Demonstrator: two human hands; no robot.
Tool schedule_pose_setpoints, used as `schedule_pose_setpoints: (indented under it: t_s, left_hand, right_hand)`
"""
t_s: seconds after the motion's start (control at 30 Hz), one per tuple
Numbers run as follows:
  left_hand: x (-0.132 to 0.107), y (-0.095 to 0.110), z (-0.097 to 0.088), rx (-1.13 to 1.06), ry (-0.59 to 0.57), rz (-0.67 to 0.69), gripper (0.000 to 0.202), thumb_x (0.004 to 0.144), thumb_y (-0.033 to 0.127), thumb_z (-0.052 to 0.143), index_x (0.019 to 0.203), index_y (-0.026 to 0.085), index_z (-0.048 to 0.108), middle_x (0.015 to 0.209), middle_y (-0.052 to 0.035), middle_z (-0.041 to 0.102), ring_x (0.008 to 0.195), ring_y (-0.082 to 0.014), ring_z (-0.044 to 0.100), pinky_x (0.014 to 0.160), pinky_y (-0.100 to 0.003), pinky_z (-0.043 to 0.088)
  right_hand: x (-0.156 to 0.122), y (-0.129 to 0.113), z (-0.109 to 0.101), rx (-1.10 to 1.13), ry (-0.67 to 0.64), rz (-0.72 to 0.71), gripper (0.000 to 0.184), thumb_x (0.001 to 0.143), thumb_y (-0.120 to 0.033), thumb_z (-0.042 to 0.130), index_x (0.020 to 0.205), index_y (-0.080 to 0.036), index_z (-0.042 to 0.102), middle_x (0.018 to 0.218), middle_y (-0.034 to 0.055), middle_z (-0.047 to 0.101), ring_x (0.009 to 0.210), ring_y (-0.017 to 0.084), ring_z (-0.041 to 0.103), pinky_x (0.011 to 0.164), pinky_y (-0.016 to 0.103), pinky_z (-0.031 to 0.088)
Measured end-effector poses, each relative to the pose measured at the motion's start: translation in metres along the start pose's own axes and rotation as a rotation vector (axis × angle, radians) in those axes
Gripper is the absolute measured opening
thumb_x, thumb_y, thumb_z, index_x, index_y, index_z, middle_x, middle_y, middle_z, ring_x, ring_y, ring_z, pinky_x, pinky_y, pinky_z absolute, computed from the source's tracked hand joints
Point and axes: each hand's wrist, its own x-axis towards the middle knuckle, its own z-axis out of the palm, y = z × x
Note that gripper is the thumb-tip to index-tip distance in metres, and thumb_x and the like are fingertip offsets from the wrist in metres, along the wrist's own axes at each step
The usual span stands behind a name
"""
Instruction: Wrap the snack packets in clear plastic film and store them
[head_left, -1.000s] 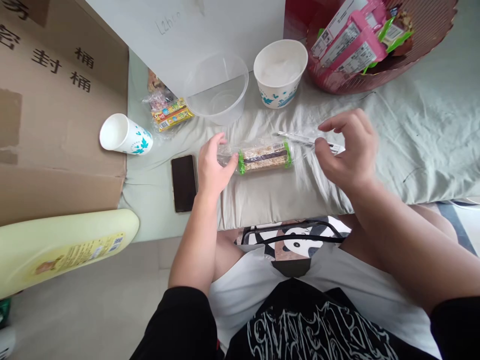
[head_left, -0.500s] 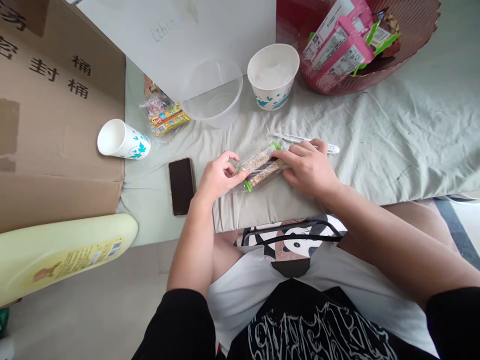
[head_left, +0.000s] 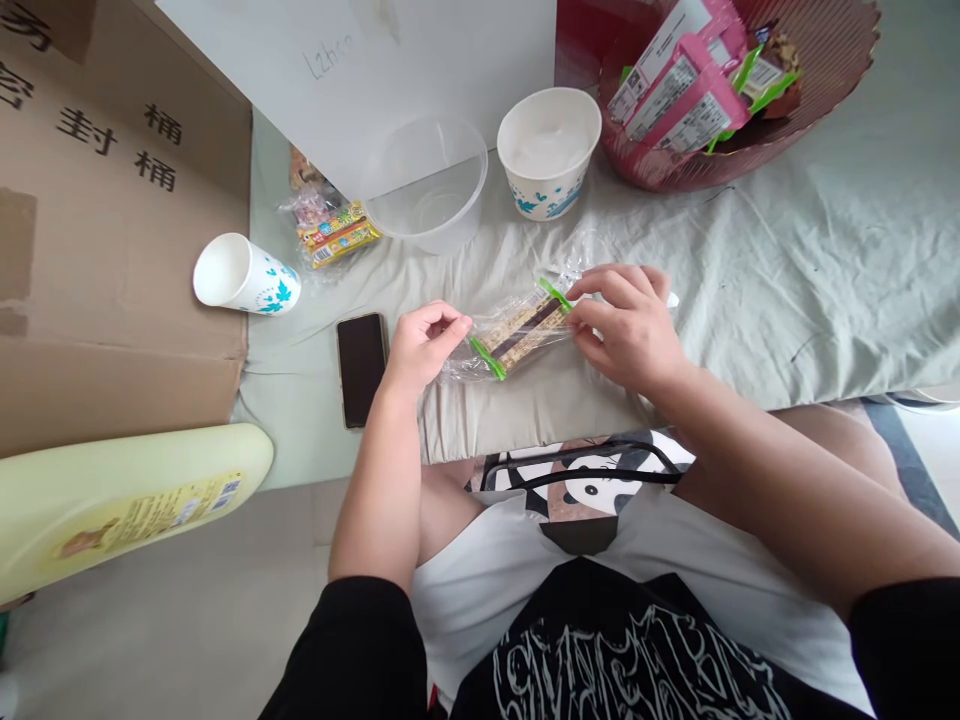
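Note:
A packaged snack bar (head_left: 525, 328), pale and grainy with a dark middle stripe and green wrapper ends, lies on clear plastic film (head_left: 463, 367) on the cloth-covered table. At its left end my left hand (head_left: 426, 345) is closed, thumb and forefinger pinching the edge of the film. My right hand (head_left: 630, 325) is by the bar's right end, its curled fingers gripping the film near the green edge. Behind the right hand, a white slim tool (head_left: 673, 299) is mostly hidden; only its tip shows.
A dark phone (head_left: 362, 368) lies left of my left hand. Farther back stand a tipped paper cup (head_left: 247, 275), packaged snacks (head_left: 337, 235), a clear plastic bowl (head_left: 429, 215), a paper bowl (head_left: 547, 190) and a red ribbed basket (head_left: 825, 95) with packets. A cardboard box (head_left: 120, 270) borders the left.
My left hand has moved left and now pinches the film's edge. My right hand has shifted slightly right. More film is spread out, and the bar shows more fully between the hands.

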Motion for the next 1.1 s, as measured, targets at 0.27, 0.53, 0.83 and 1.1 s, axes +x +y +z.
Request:
schedule_pose_setpoints:
  t_s: [0.27,0.53,0.83,1.1]
  left_hand:
    - [0.013,-0.005,0.0,-0.211,0.288,-0.23,0.024,0.076,0.035,0.076,0.068,0.02,0.06,0.062,0.0009,0.061,0.058,-0.0129,0.062,0.044,-0.02,0.036]
    - [0.009,-0.008,-0.001,0.081,0.19,-0.039,0.033,0.081,0.05,0.077,0.074,0.021,0.064,0.064,0.0019,0.061,0.053,-0.0101,0.051,0.051,-0.024,0.037]
    - [0.002,-0.006,-0.004,0.413,-0.134,0.14,0.048,0.067,0.05,0.086,0.101,0.021,0.071,0.095,-0.0025,0.069,0.071,-0.0138,0.055,0.069,-0.027,0.048]
    - [-0.005,0.007,0.001,0.644,-0.258,0.154,0.022,0.084,0.041,0.072,0.082,0.021,0.065,0.093,-0.0053,0.069,0.093,-0.0228,0.064,0.085,-0.034,0.05]
  right_hand:
    - [-0.001,-0.009,-0.012,0.161,-0.152,-0.281,0.016,0.081,-0.016,0.048,0.083,-0.025,0.061,0.093,0.0019,0.076,0.108,0.025,0.068,0.114,0.052,0.032]
    - [-0.002,-0.017,-0.014,-0.052,-0.516,-0.022,0.035,0.098,-0.038,0.041,0.108,-0.027,0.072,0.05,-0.0025,0.048,0.044,0.015,0.033,0.055,0.032,0.017]
    - [-0.004,-0.015,-0.005,-0.092,-0.231,-0.155,0.015,0.096,-0.019,0.054,0.091,-0.022,0.068,0.095,0.0085,0.072,0.09,0.025,0.061,0.083,0.041,0.039]
    - [0.001,-0.015,-0.005,0.015,-0.202,-0.204,0.02,0.105,-0.028,0.05,0.101,-0.022,0.069,0.111,0.0074,0.076,0.103,0.025,0.066,0.087,0.039,0.048]
